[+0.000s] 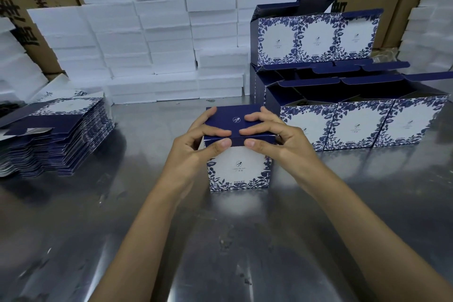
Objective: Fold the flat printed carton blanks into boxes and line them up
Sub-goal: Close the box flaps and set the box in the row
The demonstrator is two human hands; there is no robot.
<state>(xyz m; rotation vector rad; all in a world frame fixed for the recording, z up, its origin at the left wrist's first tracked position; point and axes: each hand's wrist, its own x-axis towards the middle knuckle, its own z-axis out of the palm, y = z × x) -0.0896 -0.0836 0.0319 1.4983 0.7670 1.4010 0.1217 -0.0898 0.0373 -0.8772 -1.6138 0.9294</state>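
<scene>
- The blue-and-white floral printed carton box [239, 167] is stood on the shiny metal surface [220, 240], mid-frame.
- Its navy lid flap is pinched by left hand [196, 144] and right hand [279, 140] fingers.
- Uneven pressure risked: the tuck tab could be creased.

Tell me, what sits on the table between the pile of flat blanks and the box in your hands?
Nothing: the head view shows only bare metal table between the flat blanks and the box.
</scene>
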